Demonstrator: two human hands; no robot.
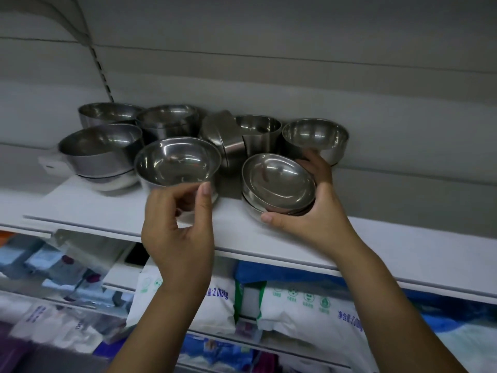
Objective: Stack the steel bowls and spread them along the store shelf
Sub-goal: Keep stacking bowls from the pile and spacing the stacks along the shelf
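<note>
Pinching near rim of single steel bowl with left hand | gripping tilted stack of nested bowls with right hand, fingers curled round | holding both over front of white shelf, just ahead of other bowls

pale grey panelled back wall, slotted upright at left; white bags crowd the dim lower shelves
</note>
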